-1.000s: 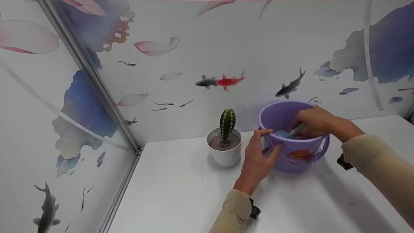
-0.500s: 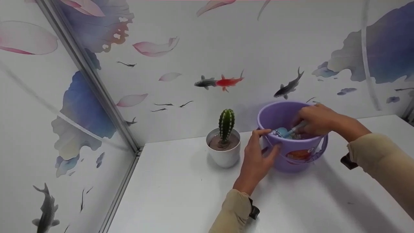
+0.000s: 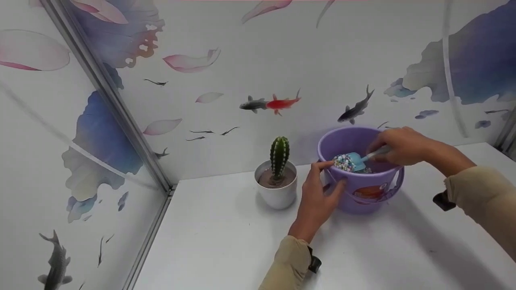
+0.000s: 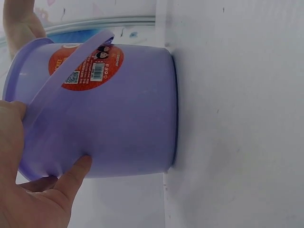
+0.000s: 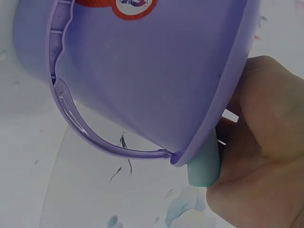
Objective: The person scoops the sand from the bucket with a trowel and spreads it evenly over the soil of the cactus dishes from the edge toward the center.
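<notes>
One scoop: the blue scoop (image 3: 354,161) sits heaped with small coloured beads (image 3: 343,162), raised at the rim inside the purple bucket (image 3: 365,193).
Long axis: its blade points left toward the cactus pot (image 3: 277,192), its handle runs right into the right hand (image 3: 397,146).
Right hand: fingers curled round the handle, above the bucket.
Left hand: the left hand (image 3: 318,197) grips the bucket's near wall, thumb at the rim.
Nearer hand: the left hand lies between bucket and pot.
Bucket: more beads inside, mostly hidden.
Pot: brown soil and a green cactus (image 3: 278,155), on the white table (image 3: 225,241).
</notes>
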`<state>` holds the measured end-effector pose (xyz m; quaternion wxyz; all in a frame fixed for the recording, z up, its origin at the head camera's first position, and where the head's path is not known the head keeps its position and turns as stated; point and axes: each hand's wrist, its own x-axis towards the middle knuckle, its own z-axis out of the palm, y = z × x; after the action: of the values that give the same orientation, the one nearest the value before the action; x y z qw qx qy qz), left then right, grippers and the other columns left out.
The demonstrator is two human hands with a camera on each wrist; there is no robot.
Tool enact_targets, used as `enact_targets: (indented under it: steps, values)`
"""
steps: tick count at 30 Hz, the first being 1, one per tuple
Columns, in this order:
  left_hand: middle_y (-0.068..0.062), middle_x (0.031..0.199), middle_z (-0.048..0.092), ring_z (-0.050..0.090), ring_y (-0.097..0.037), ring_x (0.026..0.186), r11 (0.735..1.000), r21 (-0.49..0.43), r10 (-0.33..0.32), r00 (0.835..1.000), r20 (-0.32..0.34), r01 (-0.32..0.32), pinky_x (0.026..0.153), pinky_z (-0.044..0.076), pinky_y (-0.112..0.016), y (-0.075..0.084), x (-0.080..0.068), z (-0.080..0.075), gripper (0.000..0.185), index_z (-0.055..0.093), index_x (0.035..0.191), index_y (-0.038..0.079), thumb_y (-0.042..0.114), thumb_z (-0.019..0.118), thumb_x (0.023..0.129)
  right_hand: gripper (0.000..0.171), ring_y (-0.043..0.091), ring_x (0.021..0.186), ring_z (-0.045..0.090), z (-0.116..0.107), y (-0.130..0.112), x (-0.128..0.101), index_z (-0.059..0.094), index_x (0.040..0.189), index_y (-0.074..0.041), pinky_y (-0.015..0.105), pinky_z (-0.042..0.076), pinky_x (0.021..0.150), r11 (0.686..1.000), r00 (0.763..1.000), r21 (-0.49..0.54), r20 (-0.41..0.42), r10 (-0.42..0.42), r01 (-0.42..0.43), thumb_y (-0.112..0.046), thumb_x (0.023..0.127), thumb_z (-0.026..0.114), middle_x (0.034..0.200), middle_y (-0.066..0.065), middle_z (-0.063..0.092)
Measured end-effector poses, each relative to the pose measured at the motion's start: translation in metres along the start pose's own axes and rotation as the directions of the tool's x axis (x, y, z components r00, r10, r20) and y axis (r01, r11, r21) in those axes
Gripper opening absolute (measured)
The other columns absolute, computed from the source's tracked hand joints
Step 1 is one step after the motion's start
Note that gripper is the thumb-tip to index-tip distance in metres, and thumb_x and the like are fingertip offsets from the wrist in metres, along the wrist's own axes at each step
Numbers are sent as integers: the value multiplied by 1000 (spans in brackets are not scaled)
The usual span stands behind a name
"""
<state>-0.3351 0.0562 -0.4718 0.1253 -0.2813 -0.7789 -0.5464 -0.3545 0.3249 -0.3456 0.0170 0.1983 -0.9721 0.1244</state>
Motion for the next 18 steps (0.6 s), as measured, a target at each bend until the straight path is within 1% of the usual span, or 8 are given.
enact_targets:
  steps: [6,8,12,18]
  values:
    - [6,161,50,46,-9,154,1000,-3,-7,1000,10,7,108,58,-27,1,0,-1,52,42,150,36,37,72,106,18,34,114,74,-1,5,-7,86,114,-16,61,60,96,1000,998,6,-66,-21,21,-20,97,82,119,7,81]
    - [6,162,50,46,-9,154,1000,-3,-7,1000,8,7,108,58,-26,1,0,-1,53,42,150,35,37,72,106,19,36,114,73,-1,6,-8,85,114,-14,61,60,94,1000,996,9,-82,-28,29,-19,97,82,119,10,80]
    - [7,161,49,46,-9,154,1000,-7,-10,1000,7,10,107,58,-26,1,0,-1,53,42,150,35,38,72,106,19,36,114,73,-1,5,-10,85,115,-12,60,61,92,1000,995,28,-97,-7,10,-17,97,82,121,12,79]
    - [10,164,46,43,-9,156,1000,-13,-9,1000,24,10,108,58,-28,-2,-5,-1,58,38,154,40,41,71,106,20,35,112,74,0,6,-15,85,116,-12,56,62,89,999,993,40,-122,-4,9,-18,97,82,119,12,80]
